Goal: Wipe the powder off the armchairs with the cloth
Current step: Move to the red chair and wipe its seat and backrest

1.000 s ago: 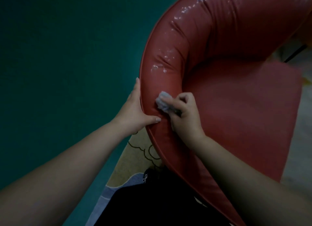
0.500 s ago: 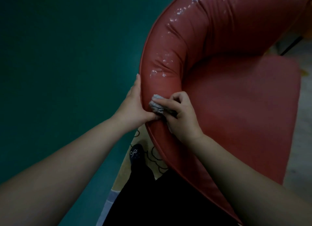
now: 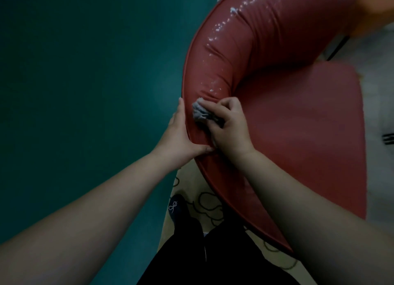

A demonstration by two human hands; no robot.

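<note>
Teal wall (image 3: pixel 85 92) behind; right hand (image 3: pixel 229 131) fingers clutch wadded grey cloth (image 3: pixel 199 112); left hand (image 3: pixel 180 139) grips glossy red armchair (image 3: pixel 298 124).

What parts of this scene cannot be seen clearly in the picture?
- Head view: most of the cloth is hidden inside the right hand.
- Head view: the left hand wraps the rim of the armchair; its fingers behind the rim are hidden.
- Head view: the armchair's far end is cut off by the top edge, so the full spread of powder is unknown.
- Head view: the orange shape at top right is blurred.
</note>
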